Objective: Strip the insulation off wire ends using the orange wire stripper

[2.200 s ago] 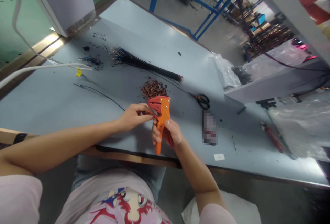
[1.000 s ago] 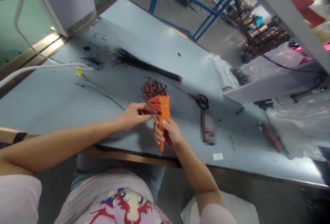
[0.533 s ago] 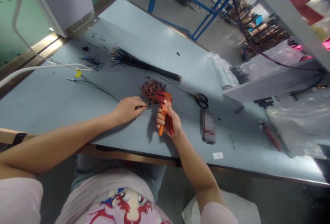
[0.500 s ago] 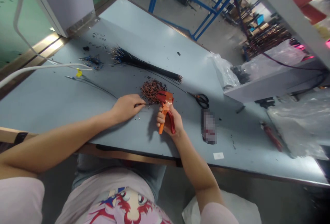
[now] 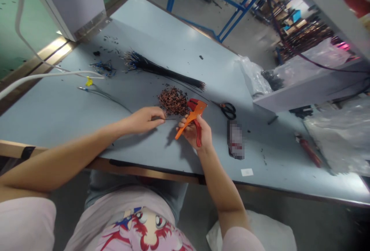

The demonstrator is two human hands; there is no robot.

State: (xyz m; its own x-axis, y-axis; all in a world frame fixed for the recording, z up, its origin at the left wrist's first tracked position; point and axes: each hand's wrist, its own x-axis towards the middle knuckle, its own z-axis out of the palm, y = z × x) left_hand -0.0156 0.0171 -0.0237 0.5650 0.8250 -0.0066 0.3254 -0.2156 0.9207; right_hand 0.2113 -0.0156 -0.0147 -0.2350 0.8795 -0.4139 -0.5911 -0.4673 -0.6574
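Pinched in my left hand (image 5: 147, 120) is a thin black wire (image 5: 108, 97); its short free end sticks out to the right of my fingertips, and a blue-collared metal tip shows at its far left end. My right hand (image 5: 199, 131) grips orange and red wire strippers (image 5: 194, 117) by the handles, with the head tilted up and to the right, apart from the wire end. Just beyond both hands lies a pile of copper and black wire scraps (image 5: 172, 101). Farther back rests a bundle of black wires (image 5: 164, 71).
Black-handled scissors (image 5: 228, 110) and a blurred-out object (image 5: 236, 139) lie to the right. Several blue-ended pieces (image 5: 102, 67) and a white cable (image 5: 52, 74) are at the left. Plastic bags (image 5: 338, 139) and a red-handled tool (image 5: 309, 151) sit far right.
The wire strippers have moved right, away from the wire, and turned so their head points up and right. The wire's end now shows beyond my left fingertips, which have shifted slightly right.
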